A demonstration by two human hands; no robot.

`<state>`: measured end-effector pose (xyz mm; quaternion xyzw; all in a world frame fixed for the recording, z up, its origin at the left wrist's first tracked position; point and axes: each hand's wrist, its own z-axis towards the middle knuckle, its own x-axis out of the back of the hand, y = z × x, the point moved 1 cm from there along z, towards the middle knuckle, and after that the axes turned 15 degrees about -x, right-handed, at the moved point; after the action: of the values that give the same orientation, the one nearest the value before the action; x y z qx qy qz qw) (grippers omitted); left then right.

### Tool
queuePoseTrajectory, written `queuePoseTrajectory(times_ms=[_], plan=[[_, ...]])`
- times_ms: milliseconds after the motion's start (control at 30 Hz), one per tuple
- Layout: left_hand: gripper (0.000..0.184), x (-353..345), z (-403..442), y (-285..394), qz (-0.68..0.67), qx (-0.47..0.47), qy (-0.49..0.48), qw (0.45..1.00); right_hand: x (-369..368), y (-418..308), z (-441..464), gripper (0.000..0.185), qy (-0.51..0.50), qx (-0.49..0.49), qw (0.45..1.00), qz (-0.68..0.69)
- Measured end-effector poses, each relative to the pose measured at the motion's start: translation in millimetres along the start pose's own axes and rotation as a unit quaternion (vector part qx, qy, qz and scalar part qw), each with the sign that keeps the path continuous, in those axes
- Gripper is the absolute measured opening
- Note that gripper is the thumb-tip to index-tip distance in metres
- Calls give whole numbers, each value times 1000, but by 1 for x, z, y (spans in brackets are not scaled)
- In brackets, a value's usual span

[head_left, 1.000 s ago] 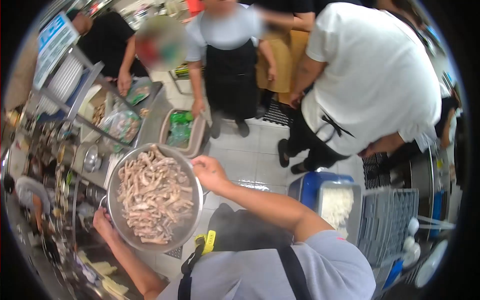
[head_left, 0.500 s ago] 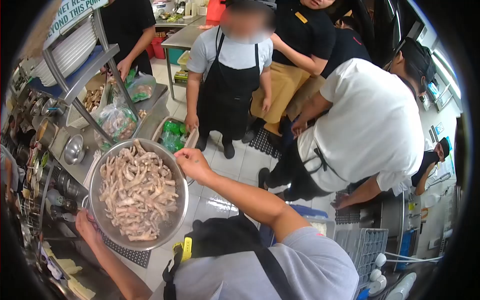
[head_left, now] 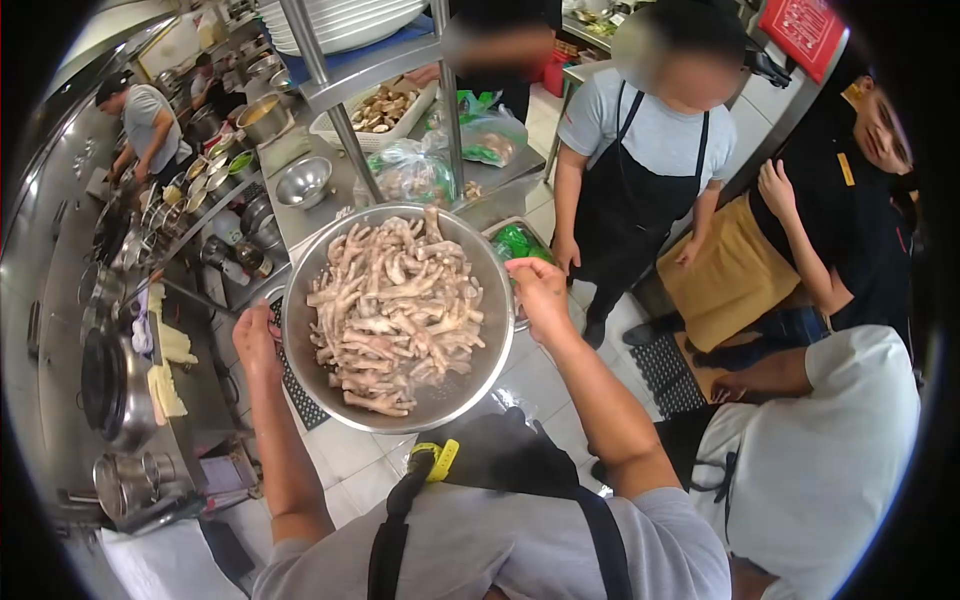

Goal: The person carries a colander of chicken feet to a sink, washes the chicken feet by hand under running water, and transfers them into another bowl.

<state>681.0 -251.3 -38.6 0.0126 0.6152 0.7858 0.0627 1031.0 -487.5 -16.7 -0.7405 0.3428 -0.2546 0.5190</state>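
Note:
A wide steel bowl (head_left: 462, 392) hangs in front of me over the floor, heaped with pale chicken feet (head_left: 400, 310). My left hand (head_left: 258, 342) is closed at the bowl's left side, where a wire handle shows. On the opposite side, the fingers of my right hand (head_left: 540, 295) are closed at the rim, and their grip is partly hidden. Just beyond my right hand is a tray with green plastic bags (head_left: 517, 243), partly covered by the bowl.
A steel counter (head_left: 290, 218) beyond the bowl carries a small metal bowl (head_left: 303, 183), a white basket (head_left: 425, 105) and filled plastic bags (head_left: 413, 172). A person in a black apron (head_left: 640, 190) stands ahead right; others crowd the right side. Stoves with pots (head_left: 120, 390) line the left.
My view has turned left, so the bowl and both hands appear farther right. The bowl stays held on both sides. A person in white now appears lower at the right.

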Motion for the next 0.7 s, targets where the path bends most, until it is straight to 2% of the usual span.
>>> queuePoseTrajectory(times_ms=[67, 100, 133, 200, 233, 267, 300, 333, 400, 500, 700], plan=[[26, 7, 10, -29, -29, -51, 44, 997, -7, 7, 8, 18, -24, 22, 999, -4], [26, 38, 4, -36, 36, -39, 70, 996, -20, 24, 18, 18, -49, 49, 998, -5], [28, 23, -4, -34, 74, -60, 67, 993, -8, 44, 36, 18, -6, 171, 980, -100], [34, -6, -22, -29, 150, -101, 66, 981, 16, 37, 48, 16, -10, 174, 982, -67], [31, -12, -38, -18, 124, -97, 62, 986, 28, 20, 36, 16, -14, 164, 982, -90], [31, -10, -42, -30, 63, -67, 49, 995, 40, 14, 31, 17, -43, 114, 992, -38], [32, -14, -52, -33, 8, -61, 50, 997, 45, 8, 21, 18, -26, 79, 996, -44], [33, -21, -65, -23, 31, -69, 83, 994, 47, 0, 12, 19, -19, 40, 998, -50], [35, -24, -60, -15, 8, -71, 91, 993, 46, -17, 10, 19, -25, 57, 997, -38], [36, 6, -22, -24, 36, -65, 70, 995, 9, -14, 14, 19, -25, 54, 998, -31], [38, 52, 31, -59, 3, -64, 99, 993, -94, 12, 14, 21, 2, 32, 997, -71]])
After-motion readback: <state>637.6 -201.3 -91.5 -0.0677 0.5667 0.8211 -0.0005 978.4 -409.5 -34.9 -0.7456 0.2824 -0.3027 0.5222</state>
